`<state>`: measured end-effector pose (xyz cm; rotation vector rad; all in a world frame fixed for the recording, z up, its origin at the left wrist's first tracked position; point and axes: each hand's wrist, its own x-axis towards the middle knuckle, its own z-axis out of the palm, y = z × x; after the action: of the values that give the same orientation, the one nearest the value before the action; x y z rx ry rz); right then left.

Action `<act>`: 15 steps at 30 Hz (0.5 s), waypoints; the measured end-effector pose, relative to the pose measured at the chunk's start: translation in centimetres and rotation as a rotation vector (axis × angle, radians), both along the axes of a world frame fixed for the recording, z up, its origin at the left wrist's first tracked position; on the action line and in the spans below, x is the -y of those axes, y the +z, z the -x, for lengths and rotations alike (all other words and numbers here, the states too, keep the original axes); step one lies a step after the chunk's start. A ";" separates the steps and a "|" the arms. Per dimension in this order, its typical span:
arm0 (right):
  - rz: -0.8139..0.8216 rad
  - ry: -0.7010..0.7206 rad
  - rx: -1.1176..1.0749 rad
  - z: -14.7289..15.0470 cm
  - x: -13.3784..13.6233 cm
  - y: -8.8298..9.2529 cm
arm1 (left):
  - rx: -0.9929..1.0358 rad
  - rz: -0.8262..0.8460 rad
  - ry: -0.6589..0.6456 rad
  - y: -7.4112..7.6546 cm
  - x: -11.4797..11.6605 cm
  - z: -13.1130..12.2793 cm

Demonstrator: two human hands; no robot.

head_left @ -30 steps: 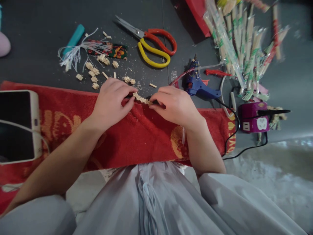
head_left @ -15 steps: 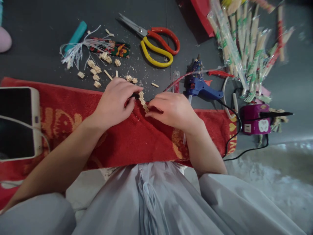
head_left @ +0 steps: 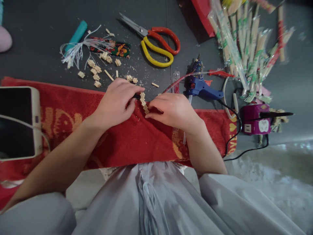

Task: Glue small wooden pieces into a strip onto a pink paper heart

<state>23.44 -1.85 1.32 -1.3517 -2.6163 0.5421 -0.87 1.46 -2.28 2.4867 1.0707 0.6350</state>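
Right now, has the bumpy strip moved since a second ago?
Yes: the bumpy strip has swung, its end at the right hand now lower and farther from the scissors.

A dark grey tabletop [head_left: 49,19] carries red-and-yellow-handled metal scissors [head_left: 146,33], small pale wooden pieces [head_left: 97,69], a blue plastic glue gun [head_left: 204,90], a purple box-shaped socket [head_left: 252,115] and a gold-patterned red towel [head_left: 119,143].

Both bare forearms reach forward, the left forearm [head_left: 68,150] on a long slant, the right forearm [head_left: 204,147] more steeply, as far as I can see from here. The bare left hand [head_left: 117,102] arches palm down, its bent thumb [head_left: 130,109] apart from the forefinger. The bare right hand [head_left: 172,107], knuckles up, pinches with thumb and forefinger.
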 end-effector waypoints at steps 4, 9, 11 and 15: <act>0.003 0.007 0.004 0.0 0.0 0.0 | -0.006 -0.008 -0.013 0.1 0.0 -0.1; 0.002 0.017 0.003 0.0 0.0 0.0 | 0.011 0.047 -0.014 0.1 0.1 -0.2; 0.007 0.015 -0.008 0.0 0.0 0.0 | 0.017 0.044 -0.029 0.0 0.1 -0.2; 0.019 0.001 -0.017 -0.2 -0.1 0.1 | 0.018 0.016 -0.040 0.0 0.3 -0.2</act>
<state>23.66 -1.75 1.42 -1.3456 -2.6051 0.5770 -0.66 1.17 -2.32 2.4769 1.0135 0.6337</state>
